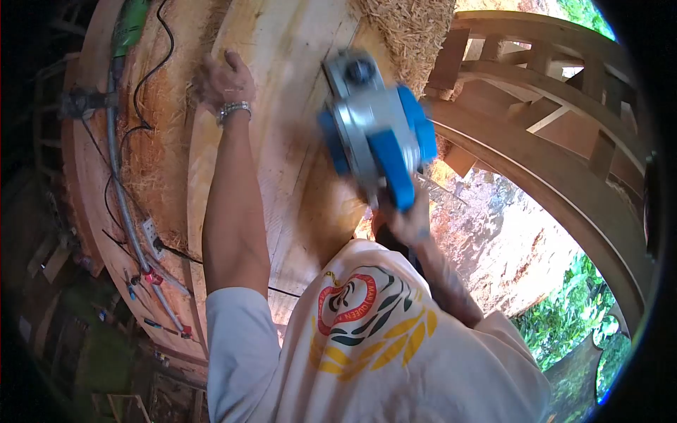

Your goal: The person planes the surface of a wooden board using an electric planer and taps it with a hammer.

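My right hand (409, 218) is wrapped round the rear handle of a blue and silver electric planer (374, 130), which is blurred by motion over a pale wooden board (275, 141). My left hand (229, 84), with a bracelet at the wrist, is at the board's left edge, its thumb and fingers apart and partly blurred. Nothing shows in it.
Wood shavings (416, 35) lie heaped beyond the planer. At the left are a green power tool (130, 25), black cables, a metal bar clamp (113, 141) and a white power strip (151, 236). Curved wooden frames (550, 162) stand at the right.
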{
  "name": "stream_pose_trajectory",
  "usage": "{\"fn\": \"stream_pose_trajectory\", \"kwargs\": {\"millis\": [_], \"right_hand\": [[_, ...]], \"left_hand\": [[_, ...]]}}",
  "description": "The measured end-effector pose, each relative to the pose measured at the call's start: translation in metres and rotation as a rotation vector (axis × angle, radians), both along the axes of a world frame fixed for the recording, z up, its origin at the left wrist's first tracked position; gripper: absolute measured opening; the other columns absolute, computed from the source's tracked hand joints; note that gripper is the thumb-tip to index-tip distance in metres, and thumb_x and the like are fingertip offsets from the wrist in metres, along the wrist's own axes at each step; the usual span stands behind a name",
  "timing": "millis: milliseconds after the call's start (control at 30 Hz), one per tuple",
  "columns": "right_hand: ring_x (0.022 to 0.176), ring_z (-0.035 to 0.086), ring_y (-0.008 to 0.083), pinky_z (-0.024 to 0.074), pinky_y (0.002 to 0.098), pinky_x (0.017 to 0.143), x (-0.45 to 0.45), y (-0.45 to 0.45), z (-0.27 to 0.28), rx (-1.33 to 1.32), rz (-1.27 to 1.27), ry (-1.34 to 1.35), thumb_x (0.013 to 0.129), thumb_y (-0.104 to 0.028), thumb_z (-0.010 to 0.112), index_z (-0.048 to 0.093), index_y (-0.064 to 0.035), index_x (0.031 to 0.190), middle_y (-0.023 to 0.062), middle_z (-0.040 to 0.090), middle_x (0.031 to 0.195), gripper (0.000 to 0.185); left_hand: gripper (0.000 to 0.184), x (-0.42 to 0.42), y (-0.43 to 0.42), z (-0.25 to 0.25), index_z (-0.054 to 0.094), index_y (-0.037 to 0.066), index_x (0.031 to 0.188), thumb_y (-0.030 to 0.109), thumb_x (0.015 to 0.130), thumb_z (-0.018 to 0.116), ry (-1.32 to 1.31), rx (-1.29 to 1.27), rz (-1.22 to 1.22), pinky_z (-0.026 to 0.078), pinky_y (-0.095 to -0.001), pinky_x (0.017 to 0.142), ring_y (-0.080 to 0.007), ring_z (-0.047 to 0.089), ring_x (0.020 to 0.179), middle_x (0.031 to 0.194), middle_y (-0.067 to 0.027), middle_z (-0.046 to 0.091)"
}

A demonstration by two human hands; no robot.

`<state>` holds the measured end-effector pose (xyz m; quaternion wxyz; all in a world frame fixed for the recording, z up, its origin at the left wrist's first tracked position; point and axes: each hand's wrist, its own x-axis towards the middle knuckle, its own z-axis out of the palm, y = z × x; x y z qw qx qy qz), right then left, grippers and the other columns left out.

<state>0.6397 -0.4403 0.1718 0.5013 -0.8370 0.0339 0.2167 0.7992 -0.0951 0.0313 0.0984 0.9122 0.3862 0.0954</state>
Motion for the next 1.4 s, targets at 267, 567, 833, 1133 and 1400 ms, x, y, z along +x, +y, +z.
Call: {"fn": "stream_pose_trajectory", "kwargs": {"millis": [267,567,833,1133,1400], "right_hand": [[0.077,0.073,0.0264,0.0547,0.0379,0.068,-0.062,-0.018,0.01,-0.008,-0.068,0.154,0.087,-0.003,0.066,0.065,-0.0006,0.115,0.0204,0.07,0.084,0.028],[0.084,0.075,0.0399,0.0575,0.0459,0.077,0.171,0.1,0.005,-0.013,0.05,-0.139,0.081,-0.01,0.068,0.071,0.0012,0.107,0.0264,0.073,0.084,0.029],[0.068,0.073,0.0287,0.0581,0.0432,0.066,0.334,0.17,-0.036,0.02,0.15,-0.29,0.081,-0.026,0.063,0.076,-0.0054,0.074,0.0155,0.073,0.071,0.026],[0.079,0.071,0.0416,0.0559,0.0469,0.074,0.156,0.061,-0.03,-0.149,0.07,-0.54,0.083,-0.018,0.069,0.071,-0.0006,0.107,0.0226,0.073,0.085,0.031],[0.071,0.063,0.0175,0.0518,0.0359,0.067,-0.023,-0.032,0.009,-0.023,-0.214,0.085,0.085,-0.011,0.07,0.067,-0.0001,0.102,0.0108,0.064,0.075,0.021]], "left_hand": [[0.058,0.001,0.0,-0.003,0.057,0.006,0.135,0.052,0.1,0.046,-0.043,0.039,-0.012,0.042,-0.0574,0.102,-0.0416,0.061,0.117,0.127,-0.0204,0.065],[0.058,0.002,-0.004,0.009,0.057,0.006,0.135,0.052,0.1,0.047,0.058,0.065,-0.007,0.045,-0.0555,0.098,-0.0406,0.063,0.116,0.125,-0.0203,0.065],[0.06,0.002,0.001,-0.007,0.056,0.004,0.135,0.053,0.101,0.046,-0.04,0.095,-0.031,0.045,-0.0558,0.1,-0.0392,0.06,0.121,0.128,-0.0203,0.065],[0.063,0.0,0.0,-0.001,0.056,0.005,0.138,0.054,0.101,0.045,0.019,0.019,-0.015,0.042,-0.0598,0.103,-0.0407,0.056,0.127,0.136,-0.0211,0.062],[0.066,0.0,0.004,-0.01,0.053,0.006,0.144,0.055,0.101,0.045,-0.003,-0.063,0.021,0.041,-0.0577,0.108,-0.0426,0.055,0.131,0.143,-0.0233,0.058]]}}
